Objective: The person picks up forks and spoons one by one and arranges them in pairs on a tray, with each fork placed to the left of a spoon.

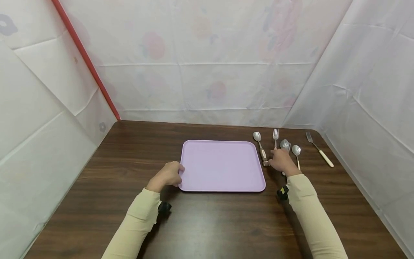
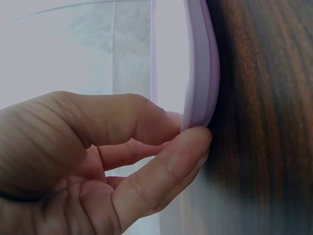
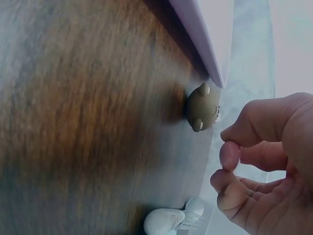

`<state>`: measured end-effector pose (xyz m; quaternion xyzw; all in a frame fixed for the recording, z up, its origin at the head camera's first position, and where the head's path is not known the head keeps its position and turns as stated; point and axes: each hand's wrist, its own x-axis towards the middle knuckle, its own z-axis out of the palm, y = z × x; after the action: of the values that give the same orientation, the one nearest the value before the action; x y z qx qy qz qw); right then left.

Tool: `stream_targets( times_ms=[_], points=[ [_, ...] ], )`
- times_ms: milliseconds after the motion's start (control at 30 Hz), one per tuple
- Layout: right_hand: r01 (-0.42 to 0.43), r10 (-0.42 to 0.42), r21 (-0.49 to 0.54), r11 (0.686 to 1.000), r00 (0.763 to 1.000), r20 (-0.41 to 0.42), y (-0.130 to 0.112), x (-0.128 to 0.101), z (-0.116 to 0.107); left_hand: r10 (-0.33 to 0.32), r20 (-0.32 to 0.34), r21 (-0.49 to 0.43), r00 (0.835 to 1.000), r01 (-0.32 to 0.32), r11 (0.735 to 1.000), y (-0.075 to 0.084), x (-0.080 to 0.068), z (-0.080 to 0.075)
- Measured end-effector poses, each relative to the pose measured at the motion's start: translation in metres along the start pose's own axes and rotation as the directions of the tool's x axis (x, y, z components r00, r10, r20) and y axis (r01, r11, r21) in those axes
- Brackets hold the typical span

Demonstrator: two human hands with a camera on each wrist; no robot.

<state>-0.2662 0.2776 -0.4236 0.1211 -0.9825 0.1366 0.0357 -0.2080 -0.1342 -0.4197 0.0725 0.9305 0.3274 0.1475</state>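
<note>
In the head view a lilac tray [image 1: 223, 165] lies flat on the dark wooden table. My left hand [image 1: 168, 174] pinches its left rim, thumb and fingers on either side in the left wrist view. On the right, my right hand [image 1: 282, 160] is over the cutlery, pinching the rounded pink end [image 3: 230, 155] of a fork [image 1: 275, 135] whose tines point away. Just left of that hand lies a spoon [image 1: 257, 136] with a brown bear-head handle end [image 3: 202, 107]. Another spoon [image 1: 284, 144] and a fork are partly hidden behind the hand.
Further right lie a spoon [image 1: 296, 150] with a pale handle and a fork [image 1: 320, 151] with a cream handle. White patterned sheets hang behind and along both sides of the table [image 1: 207, 223]. A red strip [image 1: 87, 61] runs down the back left corner.
</note>
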Motion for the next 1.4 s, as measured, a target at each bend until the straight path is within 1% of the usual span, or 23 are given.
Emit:
stream_targets(
  times_ms=[233,500,767,967,1133,1333,1400],
  points=[
    [0.065,-0.064,0.054,0.996,0.998,-0.026,-0.006,0.000,0.003,-0.006,0.001,0.011,1.000,0.006,1.000,0.001,-0.001,-0.002],
    [0.136,-0.131,0.070,0.988,0.989,-0.071,-0.015,-0.001,0.008,-0.012,0.003,0.011,1.000,0.012,1.000,0.000,0.000,-0.001],
    [0.136,-0.133,0.058,0.989,0.990,-0.044,-0.027,0.000,0.011,0.004,-0.007,0.033,1.000,-0.004,0.999,0.000,0.001,-0.001],
    [0.159,-0.158,0.088,0.983,0.987,-0.019,-0.040,0.000,0.010,0.001,-0.002,0.025,1.000,-0.001,1.000,-0.001,0.001,0.000],
    [0.225,-0.225,0.105,0.969,0.974,-0.009,-0.050,-0.001,0.012,-0.012,0.005,0.013,1.000,0.012,1.000,-0.001,0.000,0.001],
    [0.273,-0.274,0.109,0.956,0.962,-0.002,-0.061,0.001,0.013,0.002,0.002,0.023,1.000,-0.002,1.000,-0.001,0.001,0.000],
    [0.317,-0.316,0.108,0.942,0.948,-0.023,-0.064,0.002,0.014,0.005,0.003,0.025,1.000,-0.005,1.000,-0.001,0.001,0.000]
  ],
)
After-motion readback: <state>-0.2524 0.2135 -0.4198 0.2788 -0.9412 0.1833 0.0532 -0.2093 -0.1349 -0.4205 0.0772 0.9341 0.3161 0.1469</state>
